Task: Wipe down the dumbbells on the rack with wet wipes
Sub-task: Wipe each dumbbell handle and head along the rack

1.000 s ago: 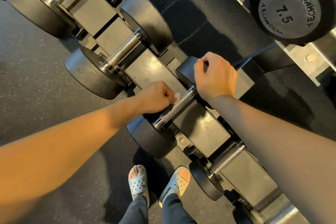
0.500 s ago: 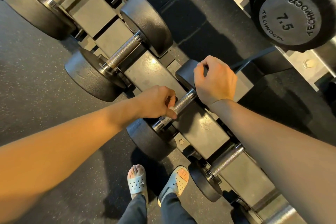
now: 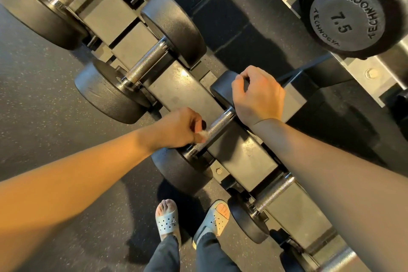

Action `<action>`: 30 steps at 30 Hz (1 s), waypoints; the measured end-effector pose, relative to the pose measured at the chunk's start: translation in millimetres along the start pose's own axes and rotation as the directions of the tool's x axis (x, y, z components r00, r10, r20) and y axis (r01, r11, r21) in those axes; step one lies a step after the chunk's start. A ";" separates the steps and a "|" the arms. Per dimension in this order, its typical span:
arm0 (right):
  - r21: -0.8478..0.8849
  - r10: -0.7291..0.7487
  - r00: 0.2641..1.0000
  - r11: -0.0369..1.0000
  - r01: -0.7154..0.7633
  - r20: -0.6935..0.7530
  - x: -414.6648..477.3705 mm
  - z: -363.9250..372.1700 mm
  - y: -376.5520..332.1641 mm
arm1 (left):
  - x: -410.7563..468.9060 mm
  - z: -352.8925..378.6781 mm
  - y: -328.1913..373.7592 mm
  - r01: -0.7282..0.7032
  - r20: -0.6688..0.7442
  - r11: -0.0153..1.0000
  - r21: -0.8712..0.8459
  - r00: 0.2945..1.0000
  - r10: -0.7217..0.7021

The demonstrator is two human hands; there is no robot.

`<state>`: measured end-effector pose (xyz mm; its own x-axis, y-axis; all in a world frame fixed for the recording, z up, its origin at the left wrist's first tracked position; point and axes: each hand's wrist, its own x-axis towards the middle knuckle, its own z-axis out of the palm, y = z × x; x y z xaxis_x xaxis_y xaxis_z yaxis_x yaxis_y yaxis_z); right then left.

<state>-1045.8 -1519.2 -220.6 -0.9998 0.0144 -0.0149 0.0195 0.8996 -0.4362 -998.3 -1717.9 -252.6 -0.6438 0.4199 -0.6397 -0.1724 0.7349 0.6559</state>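
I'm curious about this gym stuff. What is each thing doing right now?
dumbbell: resting on the rack
wet wipe: bunched up, pressed on the dumbbell's handle
left hand: pinches the wet wipe
right hand: grips the dumbbell's far head
7.5 dumbbell: resting, untouched

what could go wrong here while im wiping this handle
1. The black round-headed dumbbell sits just ahead of bare toes in open grey perforated sandals. If the right hand gripping its far head tips it off the cradle, it may land there.
2. The left hand pinches a small white wet wipe against the knurled steel handle, so knuckles could scrape it.
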 end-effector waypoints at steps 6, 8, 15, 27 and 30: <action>0.016 -0.018 1.000 1.000 0.018 0.004 0.2 -1.6 0.6 | 11.2 -13.0 -0.7 0.093 0.119 0.994 0.051 0.988 -0.098; 0.015 -0.019 1.000 1.000 0.019 -0.001 -0.2 -1.2 1.4 | 21.2 -16.5 -3.8 0.174 0.133 0.967 -0.188 0.980 -0.151; 0.009 -0.022 1.000 1.000 0.022 -0.016 0.1 0.2 1.8 | 20.7 -20.1 -5.6 0.167 0.228 0.986 -0.012 0.960 -0.160; 0.008 -0.017 1.000 1.000 0.017 0.001 -1.4 -4.4 -1.9 | -22.1 36.5 48.0 0.143 -0.220 0.687 0.713 0.975 0.026; -0.008 -0.020 1.000 1.000 0.020 0.000 -2.0 -5.2 -1.8 | -21.3 45.3 59.3 0.192 -0.227 0.547 0.815 0.974 -0.003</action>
<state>-1043.8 -1518.6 -215.1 -1.0000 -0.0033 -0.0059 -0.0005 0.9031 -0.4294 -961.0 -1659.2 -218.3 -0.7957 0.2855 -0.5342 0.3896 0.9165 -0.0904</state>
